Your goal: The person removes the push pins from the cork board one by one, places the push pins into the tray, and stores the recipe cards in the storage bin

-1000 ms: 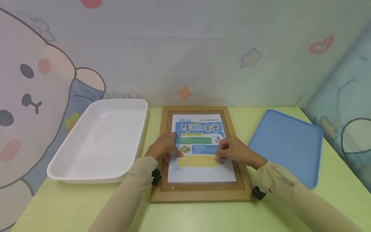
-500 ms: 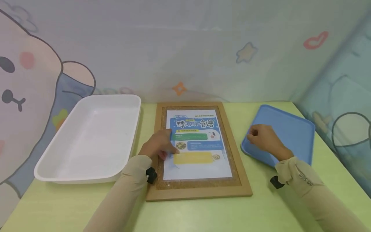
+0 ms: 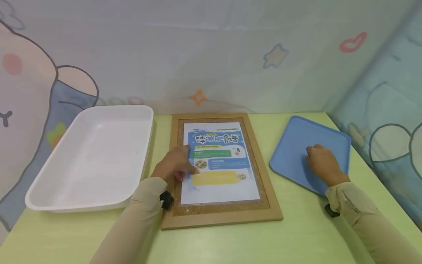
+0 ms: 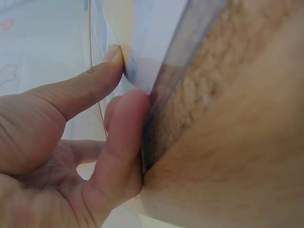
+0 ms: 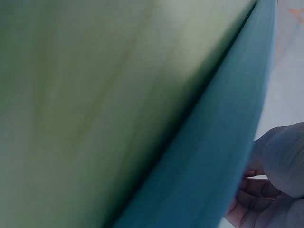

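Observation:
In the head view a wooden picture frame point(image 3: 224, 216) lies on the table, holding a printed paper sheet point(image 3: 217, 190) with blue, green and yellow panels. My left hand point(image 3: 173, 163) rests at the frame's left side, thumb tip on the sheet. In the left wrist view the thumb point(image 4: 90, 80) touches a clear layer over the paper, and a bent finger point(image 4: 126, 137) rests at the frame's inner edge. My right hand point(image 3: 324, 165) is over the blue tray point(image 3: 296, 150), fingers bent downward. The tray's rim point(image 5: 228, 133) partly hides its fingertips in the right wrist view; anything between them is unseen.
A deep white plastic tray point(image 3: 95, 154) stands left of the frame, close to the left forearm. Behind the pale green table point(image 3: 214, 242) hangs a cartoon-printed cloth point(image 3: 165, 58). Another side of this cloth borders the table at the right.
My right hand has left the lower right part of the sheet and moved right, over the blue tray. The left hand stays on the frame. The head view has shifted slightly right.

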